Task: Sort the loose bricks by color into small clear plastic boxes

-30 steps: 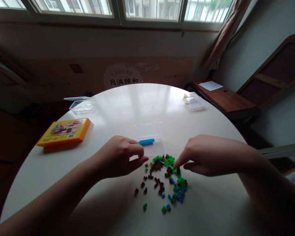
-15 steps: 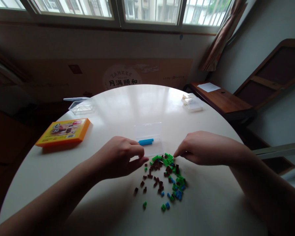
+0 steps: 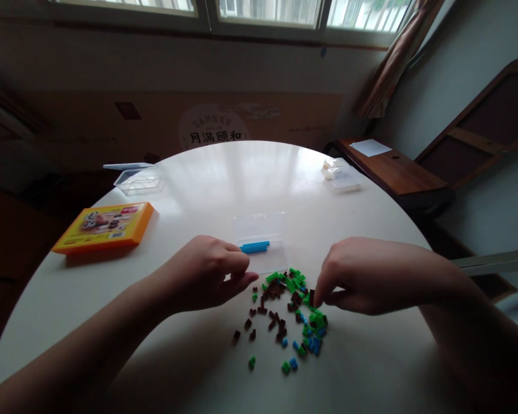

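Note:
Small brown, green and blue building bricks point(image 3: 280, 319) lie in a loose ring on the white round table point(image 3: 190, 368). My left hand point(image 3: 211, 270) hovers at the ring's upper left, thumb and curled index finger apart, with nothing visible between them. Right beside it is an open clear plastic case point(image 3: 267, 261), in which blue rods point(image 3: 255, 247) lie side by side. On the right, my right hand point(image 3: 349, 276) points its index finger down at the ring's right edge, by a dark brown brick point(image 3: 312, 297) and green bricks point(image 3: 317, 317). A small gap shows between its index finger and thumb.
An orange and yellow box point(image 3: 106, 227) lies at the table's left. Clear plastic containers point(image 3: 138, 181) stand behind it near the edge, and more clear cases point(image 3: 341, 175) sit at the far right. A wooden side table point(image 3: 397, 169) with paper stands beyond.
My right hand has moved from the top of the ring down along its right side. The left hand stays almost in place. The view has tilted slightly downward.

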A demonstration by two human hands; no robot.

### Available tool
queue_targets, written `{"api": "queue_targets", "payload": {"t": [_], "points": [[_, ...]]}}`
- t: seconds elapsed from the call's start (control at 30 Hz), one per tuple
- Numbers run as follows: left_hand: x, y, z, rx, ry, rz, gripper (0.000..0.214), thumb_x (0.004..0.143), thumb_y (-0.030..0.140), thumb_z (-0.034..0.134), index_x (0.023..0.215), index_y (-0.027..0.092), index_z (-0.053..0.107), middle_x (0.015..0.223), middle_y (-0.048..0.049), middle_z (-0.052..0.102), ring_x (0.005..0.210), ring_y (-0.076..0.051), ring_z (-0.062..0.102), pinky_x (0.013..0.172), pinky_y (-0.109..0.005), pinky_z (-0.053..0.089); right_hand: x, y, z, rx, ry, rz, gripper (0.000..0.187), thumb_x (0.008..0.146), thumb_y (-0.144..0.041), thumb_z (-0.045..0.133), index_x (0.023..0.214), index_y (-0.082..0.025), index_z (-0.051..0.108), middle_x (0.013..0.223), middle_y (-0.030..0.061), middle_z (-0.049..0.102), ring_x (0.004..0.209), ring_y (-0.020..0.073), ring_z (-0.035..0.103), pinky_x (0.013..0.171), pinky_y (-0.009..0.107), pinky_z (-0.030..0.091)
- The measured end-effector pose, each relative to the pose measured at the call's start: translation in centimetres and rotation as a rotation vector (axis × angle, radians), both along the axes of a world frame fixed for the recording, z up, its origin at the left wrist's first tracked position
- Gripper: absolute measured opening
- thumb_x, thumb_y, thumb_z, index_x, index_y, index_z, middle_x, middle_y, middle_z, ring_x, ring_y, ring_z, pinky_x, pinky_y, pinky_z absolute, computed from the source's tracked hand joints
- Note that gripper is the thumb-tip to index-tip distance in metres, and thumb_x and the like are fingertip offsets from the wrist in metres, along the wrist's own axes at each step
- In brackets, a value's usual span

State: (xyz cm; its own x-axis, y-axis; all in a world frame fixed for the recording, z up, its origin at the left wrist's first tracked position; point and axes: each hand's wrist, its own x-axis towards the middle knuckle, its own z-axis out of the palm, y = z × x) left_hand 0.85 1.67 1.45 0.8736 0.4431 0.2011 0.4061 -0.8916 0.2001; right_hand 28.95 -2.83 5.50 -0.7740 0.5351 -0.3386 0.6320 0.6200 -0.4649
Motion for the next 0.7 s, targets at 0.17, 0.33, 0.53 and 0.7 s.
{"api": "queue_targets", "payload": {"t": [0.17, 0.33, 0.53, 0.7], "points": [[-0.1, 0.0, 0.1, -0.018, 0.067, -0.013, 0.041, 0.088, 0.034, 0.058, 0.054, 0.019, 0.041, 0.051, 0.0054, 0.04, 0.045, -0.009, 0.03, 0.046, -0.026, 0.023, -0.5, -1.0, 0.2, -0.018, 0.02, 0.094, 0.021, 0.076, -0.017, 0.058, 0.082, -0.028, 0.075, 0.074, -0.0017, 0.072, 0.065, 0.0138, 0.059, 0.061, 0.024, 0.037], [0.0, -0.2, 0.0, -0.075, 0.144, -0.035, 0.039, 0.084, 0.034, 0.064, 0.054, 0.019, 0.045, 0.049, 0.0056, 0.041, 0.045, -0.009, 0.033, 0.046, -0.025, 0.024, -0.8, -1.7, 0.0, -0.039, -0.015, 0.096, 0.022, 0.073, -0.016, 0.059, 0.084, -0.027, 0.075, 0.079, -0.0017, 0.073, 0.07, 0.0159, 0.062, 0.063, 0.025, 0.038], [0.3, -0.4, 0.0, -0.097, 0.179, -0.044, 0.041, 0.083, 0.037, 0.065, 0.052, 0.019, 0.044, 0.047, 0.0048, 0.041, 0.044, -0.009, 0.033, 0.045, -0.025, 0.023, -0.5, -1.7, -0.4, -0.028, -0.041, 0.06, 0.029, 0.072, -0.016, 0.059, 0.09, -0.03, 0.076, 0.082, -0.0022, 0.074, 0.074, 0.0175, 0.065, 0.064, 0.027, 0.039], [0.3, -0.9, 0.4, -0.09, 0.203, -0.042, 0.039, 0.083, 0.035, 0.065, 0.054, 0.019, 0.044, 0.049, 0.0046, 0.044, 0.045, -0.01, 0.035, 0.046, -0.025, 0.023, -0.6, -1.7, -0.4, -0.012, -0.039, 0.053, 0.027, 0.072, -0.017, 0.059, 0.089, -0.03, 0.076, 0.081, -0.0029, 0.074, 0.072, 0.0168, 0.064, 0.063, 0.027, 0.038]]}}
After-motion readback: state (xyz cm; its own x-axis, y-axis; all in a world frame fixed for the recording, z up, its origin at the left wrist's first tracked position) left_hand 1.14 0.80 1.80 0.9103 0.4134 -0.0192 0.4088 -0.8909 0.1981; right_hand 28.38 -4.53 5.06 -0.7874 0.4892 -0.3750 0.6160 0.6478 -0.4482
